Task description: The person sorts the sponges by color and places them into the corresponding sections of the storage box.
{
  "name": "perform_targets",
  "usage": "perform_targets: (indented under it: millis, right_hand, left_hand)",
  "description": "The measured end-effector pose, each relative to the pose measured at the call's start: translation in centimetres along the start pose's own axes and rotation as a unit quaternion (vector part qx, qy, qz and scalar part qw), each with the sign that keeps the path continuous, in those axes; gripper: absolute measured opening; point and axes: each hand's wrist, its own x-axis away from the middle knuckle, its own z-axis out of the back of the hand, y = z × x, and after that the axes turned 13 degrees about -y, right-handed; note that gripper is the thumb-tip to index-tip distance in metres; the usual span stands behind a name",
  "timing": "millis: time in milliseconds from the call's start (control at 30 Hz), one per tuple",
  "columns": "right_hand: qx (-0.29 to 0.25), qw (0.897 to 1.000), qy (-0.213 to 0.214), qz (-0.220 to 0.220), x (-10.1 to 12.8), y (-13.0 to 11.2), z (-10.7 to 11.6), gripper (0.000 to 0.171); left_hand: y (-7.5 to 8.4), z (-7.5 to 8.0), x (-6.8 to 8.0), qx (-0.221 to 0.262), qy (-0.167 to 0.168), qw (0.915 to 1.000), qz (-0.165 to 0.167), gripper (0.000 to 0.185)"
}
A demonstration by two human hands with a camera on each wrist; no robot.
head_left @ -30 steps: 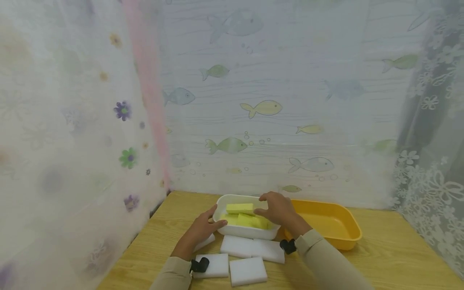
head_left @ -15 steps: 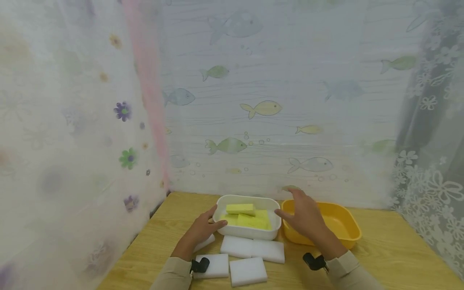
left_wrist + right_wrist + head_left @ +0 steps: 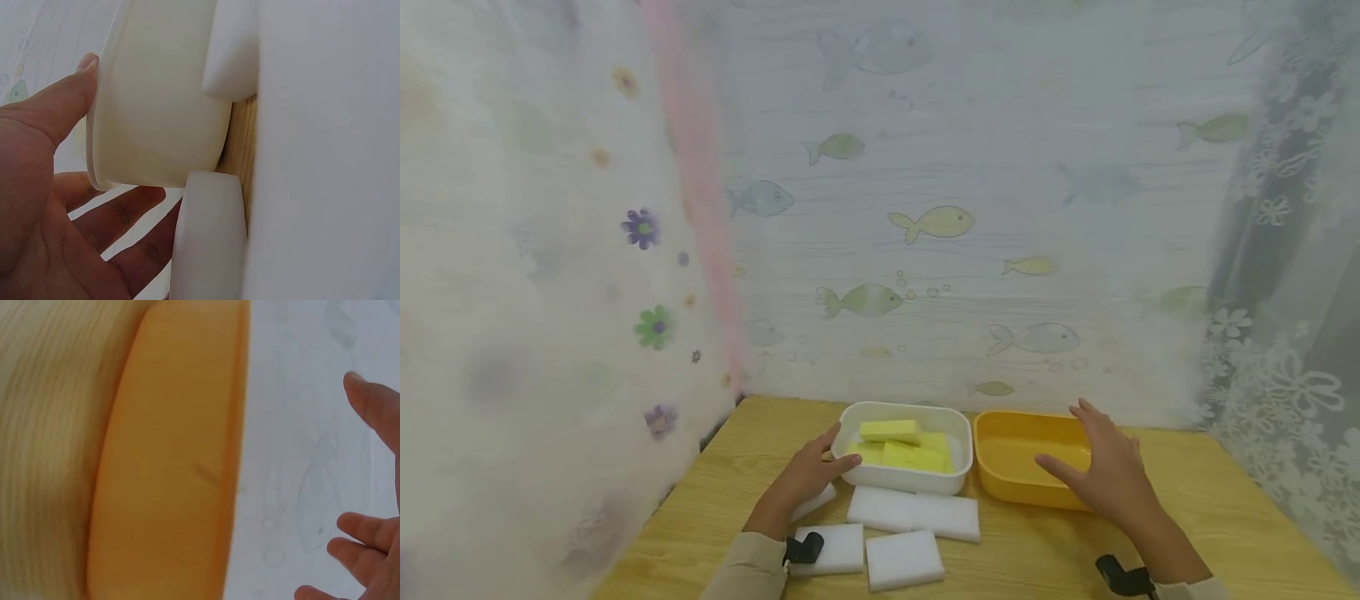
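Observation:
A white plastic tub (image 3: pixel 904 481) sits on the wooden table with several yellow sponge blocks (image 3: pixel 913 456) inside, one lying across the others. My left hand (image 3: pixel 805 475) rests at the tub's left end, fingers spread along the outside. In the left wrist view the thumb touches the rim of the tub (image 3: pixel 156 94). To the right stands an orange plastic tub (image 3: pixel 1026 493). My right hand (image 3: pixel 1112 475) is over its right side, thumb and fingers spread wide and holding nothing. The right wrist view shows the orange tub's side wall (image 3: pixel 169 456) beside these fingers.
Several white foam blocks (image 3: pixel 904 560) lie flat on the table (image 3: pixel 1015 558) in front of the white tub, one partly under the left forearm. Behind the table hangs a curtain (image 3: pixel 925 333) with printed fish; another curtain (image 3: pixel 565 350) with flowers closes off the left side.
My right hand has moved from over the yellow sponge blocks to the right, past the white tub, to over the orange tub. The left hand keeps its place at the white tub.

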Motion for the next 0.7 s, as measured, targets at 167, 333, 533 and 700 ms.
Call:
perform_targets:
  millis: [167,333,533,700]
  right_hand:
    - [0.021,0.999,-0.014,-0.025,0.8,3.2,0.4,0.106]
    - [-0.004,0.999,-0.035,-0.028,1.0,5.2,0.1,0.105]
    - [-0.073,0.994,-0.075,-0.034,1.0,6.3,-1.1,0.103]
    - [-0.086,0.990,-0.095,-0.059,0.9,6.9,-1.8,0.108]
  left_hand:
    - [-0.2,0.0,-0.4,-0.002,-0.001,1.0000,-0.008,0.095]
    - [-0.2,0.1,-0.2,0.002,0.001,1.0000,-0.006,0.095]
    - [0.2,-0.2,0.0,0.007,0.004,1.0000,-0.003,0.093]
    - [0.3,-0.1,0.0,0.005,0.010,0.9999,-0.001,0.093]
